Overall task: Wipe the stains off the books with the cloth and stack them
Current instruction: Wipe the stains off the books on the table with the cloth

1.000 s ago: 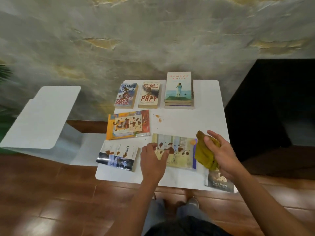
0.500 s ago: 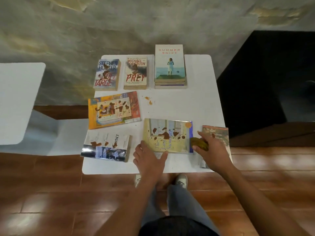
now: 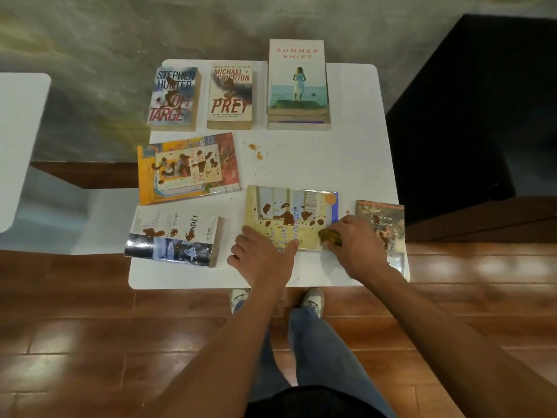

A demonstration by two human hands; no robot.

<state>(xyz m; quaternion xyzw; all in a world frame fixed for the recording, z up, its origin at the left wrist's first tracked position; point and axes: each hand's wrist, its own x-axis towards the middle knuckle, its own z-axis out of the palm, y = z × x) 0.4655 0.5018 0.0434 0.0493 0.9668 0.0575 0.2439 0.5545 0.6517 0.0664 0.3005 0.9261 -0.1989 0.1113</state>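
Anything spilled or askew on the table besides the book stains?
Yes: orange-brown splatter sits on the bare white table, between the books. The Contact book and the orange book lie slightly askew.

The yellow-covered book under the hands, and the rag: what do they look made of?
The yellow-covered book looks like a paperback with a glossy coated cover: light glares off it and the brown stains sit in beads on top. The olive-yellow rag bunched in the right hand looks like soft cloth; its weave is too blurred to tell.

I'd call this a room in a home: wooden floor [image 3: 90,342] under the white bench [image 3: 346,164], rough plastered wall [image 3: 120,31] behind it.
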